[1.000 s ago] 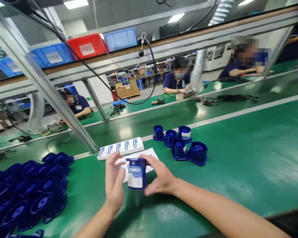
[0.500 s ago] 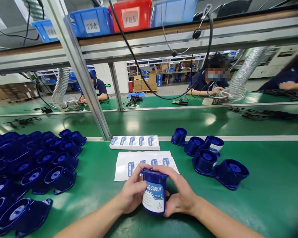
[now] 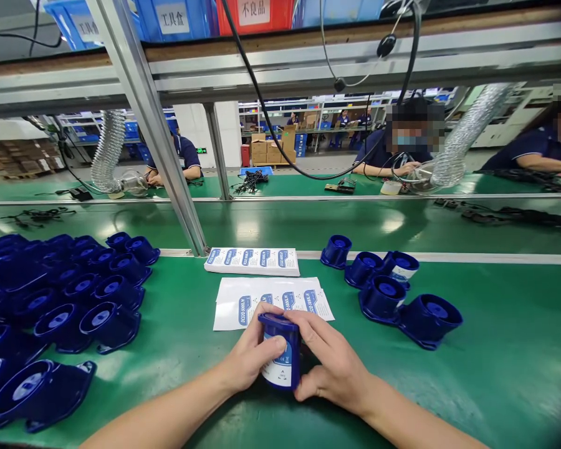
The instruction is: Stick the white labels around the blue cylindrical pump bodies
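Observation:
Between both hands, above the green table near its front edge, is a dark blue plastic housing [image 3: 293, 358] with a white and blue label on its side. My left hand [image 3: 255, 349] grips its left side, the thumb lying across the label. On the right side and top rim, my right hand [image 3: 330, 365] holds the same housing with curled fingers; some fingertips are hidden behind it. Just beyond the hands lie loose label sheets [image 3: 229, 315], and behind them sits a thick stack of label sheets [image 3: 251, 269].
Many blue housings [image 3: 110, 324] crowd the table's left side. Several more [image 3: 387, 296] stand right of the sheets. A metal post [image 3: 156, 131] rises behind, under a shelf with blue and red bins [image 3: 255, 15]. A black cable [image 3: 262, 103] hangs down. People sit across the table.
The held housing has turned, so its label faces more to the left, and the left thumb now lies over the label. The head view has tilted down slightly.

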{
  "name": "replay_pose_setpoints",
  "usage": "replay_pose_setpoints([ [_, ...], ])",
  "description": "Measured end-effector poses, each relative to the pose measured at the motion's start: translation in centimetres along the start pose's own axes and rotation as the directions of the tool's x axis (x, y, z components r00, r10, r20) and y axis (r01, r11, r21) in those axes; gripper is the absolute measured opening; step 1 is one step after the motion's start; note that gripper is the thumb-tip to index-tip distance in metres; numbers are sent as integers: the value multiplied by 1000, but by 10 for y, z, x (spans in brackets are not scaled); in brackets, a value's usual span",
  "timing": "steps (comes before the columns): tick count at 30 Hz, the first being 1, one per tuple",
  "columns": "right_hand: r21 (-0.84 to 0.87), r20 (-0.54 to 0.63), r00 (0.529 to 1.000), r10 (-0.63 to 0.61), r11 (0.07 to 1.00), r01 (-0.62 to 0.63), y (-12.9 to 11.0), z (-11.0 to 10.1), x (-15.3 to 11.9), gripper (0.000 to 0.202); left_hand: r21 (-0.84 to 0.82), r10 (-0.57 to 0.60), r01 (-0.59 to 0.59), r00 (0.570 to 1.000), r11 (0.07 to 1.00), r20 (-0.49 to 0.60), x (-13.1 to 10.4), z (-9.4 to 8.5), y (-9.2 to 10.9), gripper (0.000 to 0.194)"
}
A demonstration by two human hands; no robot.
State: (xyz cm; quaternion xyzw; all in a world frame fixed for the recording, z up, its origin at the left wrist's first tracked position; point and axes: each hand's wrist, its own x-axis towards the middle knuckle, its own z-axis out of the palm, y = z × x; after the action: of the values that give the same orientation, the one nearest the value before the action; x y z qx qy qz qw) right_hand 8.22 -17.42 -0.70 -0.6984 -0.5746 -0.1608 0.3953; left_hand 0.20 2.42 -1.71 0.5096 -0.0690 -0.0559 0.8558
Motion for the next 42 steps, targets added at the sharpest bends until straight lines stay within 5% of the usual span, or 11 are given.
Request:
replay_pose_setpoints([
  [18, -159, 63, 984, 169, 975, -157, -19, 5, -8, 125, 372, -64, 121, 985, 920, -163, -5, 13, 14, 63],
  [33, -118, 73, 979, 191, 976, -181, -12, -12, -6, 131, 354, -152, 148, 988, 924, -16, -4, 22, 26, 106],
  [38, -48, 15, 989, 144, 988, -143, 4, -16, -6, 129, 279, 0, -14, 999, 960, 48, 1, 20, 18, 133],
  [42, -239, -24, 999, -35, 971, 28, 8, -21, -4, 108, 299, 219, -194, 974, 934, -51, 7, 16, 7, 109],
])
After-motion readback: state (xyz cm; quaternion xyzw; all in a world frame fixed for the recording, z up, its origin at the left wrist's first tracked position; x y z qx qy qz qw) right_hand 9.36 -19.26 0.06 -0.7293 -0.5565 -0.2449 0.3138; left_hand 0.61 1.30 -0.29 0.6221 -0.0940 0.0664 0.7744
